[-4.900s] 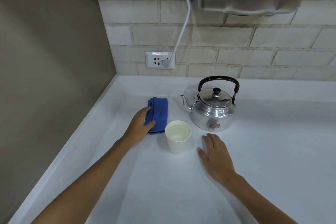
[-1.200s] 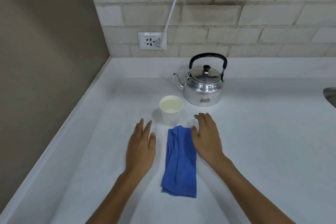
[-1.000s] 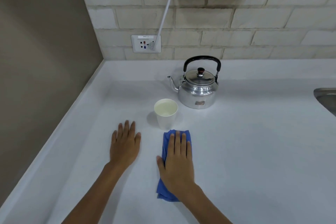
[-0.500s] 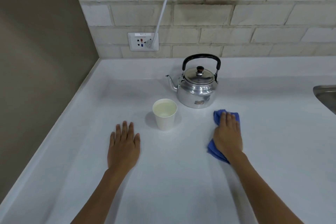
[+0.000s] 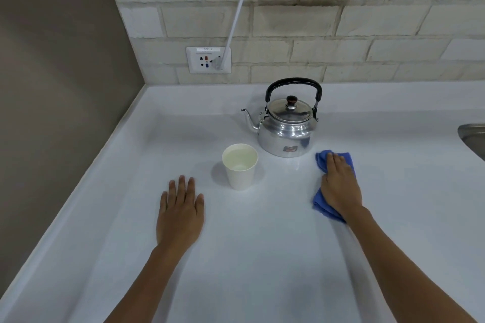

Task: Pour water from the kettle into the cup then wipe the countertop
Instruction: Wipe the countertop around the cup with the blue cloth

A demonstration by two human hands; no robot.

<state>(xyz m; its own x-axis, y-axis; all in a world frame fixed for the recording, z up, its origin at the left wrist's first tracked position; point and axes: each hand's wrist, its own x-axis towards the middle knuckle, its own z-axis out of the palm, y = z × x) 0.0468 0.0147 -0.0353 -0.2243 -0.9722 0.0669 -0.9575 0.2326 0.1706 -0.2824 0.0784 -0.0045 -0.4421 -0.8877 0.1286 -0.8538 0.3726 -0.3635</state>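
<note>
Single head-worn view, looking forward and down. Worktop [image 5: 262,257] close below; brick wall [image 5: 341,21] faces the camera.

Two bare forearms, no sleeves — left hand [image 5: 181,214], right hand [image 5: 339,187], unadorned

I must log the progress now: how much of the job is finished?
Pouring looks done: the cup holds water and the kettle stands upright behind it. Wiping is in hand: the right hand presses the blue cloth on the countertop. How much surface is left cannot be told.
</note>
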